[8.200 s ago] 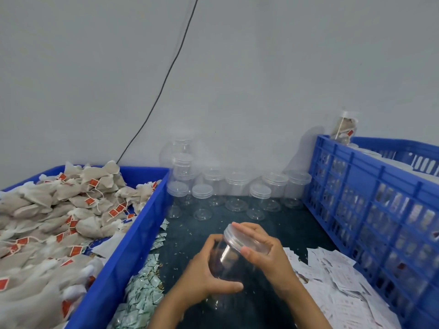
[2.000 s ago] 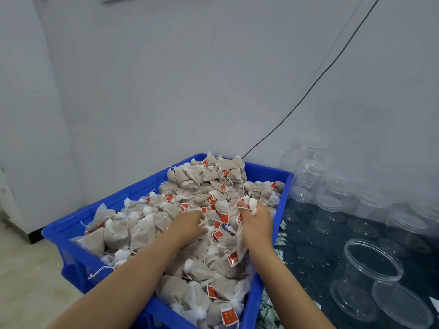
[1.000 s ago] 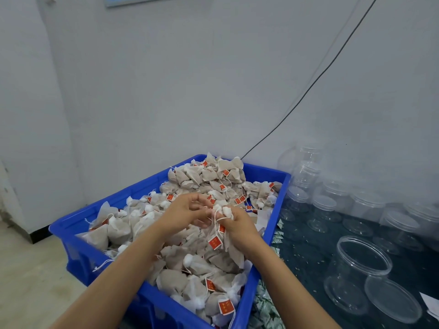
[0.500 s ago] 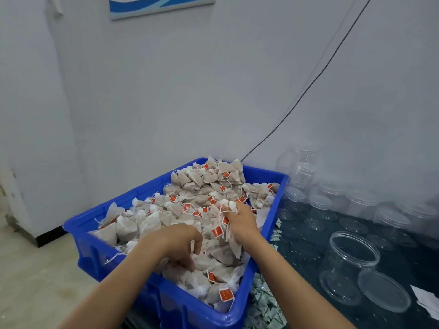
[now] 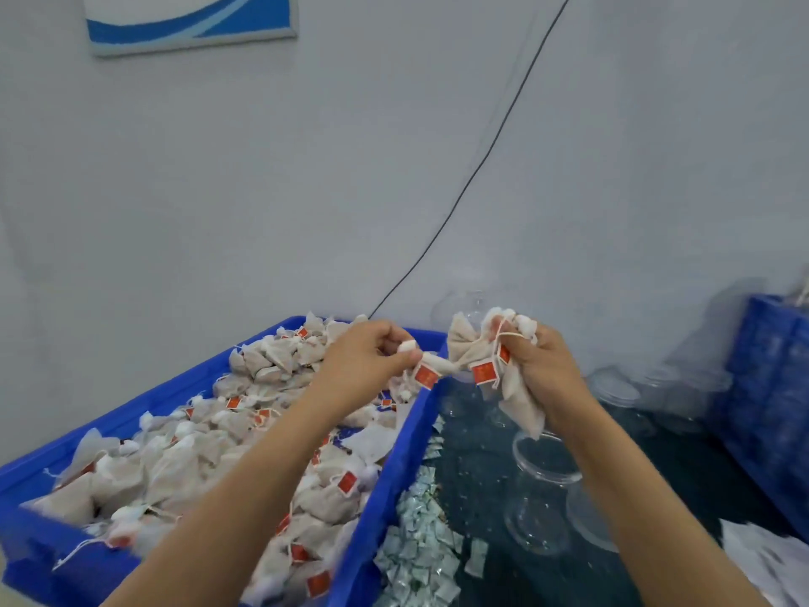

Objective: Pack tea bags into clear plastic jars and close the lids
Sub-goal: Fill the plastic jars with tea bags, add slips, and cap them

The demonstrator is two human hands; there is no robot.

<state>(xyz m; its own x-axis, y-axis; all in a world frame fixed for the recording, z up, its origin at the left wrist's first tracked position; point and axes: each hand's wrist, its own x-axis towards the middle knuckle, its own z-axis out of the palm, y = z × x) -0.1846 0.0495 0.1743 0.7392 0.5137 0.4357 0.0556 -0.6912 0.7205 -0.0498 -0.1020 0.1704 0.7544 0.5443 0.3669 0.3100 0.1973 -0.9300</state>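
Observation:
A blue crate (image 5: 394, 466) on the left is heaped with beige tea bags (image 5: 184, 466) bearing red tags. My right hand (image 5: 540, 365) grips a bunch of tea bags (image 5: 481, 348) in the air, above an open clear jar (image 5: 545, 497) that stands on the dark table. My left hand (image 5: 365, 359) pinches one tea bag (image 5: 431, 368) by its white knotted top, right beside that bunch and over the crate's right rim. The jar's loose lid (image 5: 589, 516) lies just right of the jar, partly hidden by my right forearm.
Several lidded empty jars (image 5: 613, 387) stand along the wall behind. A second blue crate (image 5: 770, 387) is at the right. Small white-green sachets (image 5: 416, 545) lie beside the left crate, and white paper slips (image 5: 766, 558) at the lower right. A black cable (image 5: 481, 159) runs down the wall.
Both hands have lifted out of the crate and swung right. The right hand now holds its bunch above the open jar, and the left hand has picked up one more bag.

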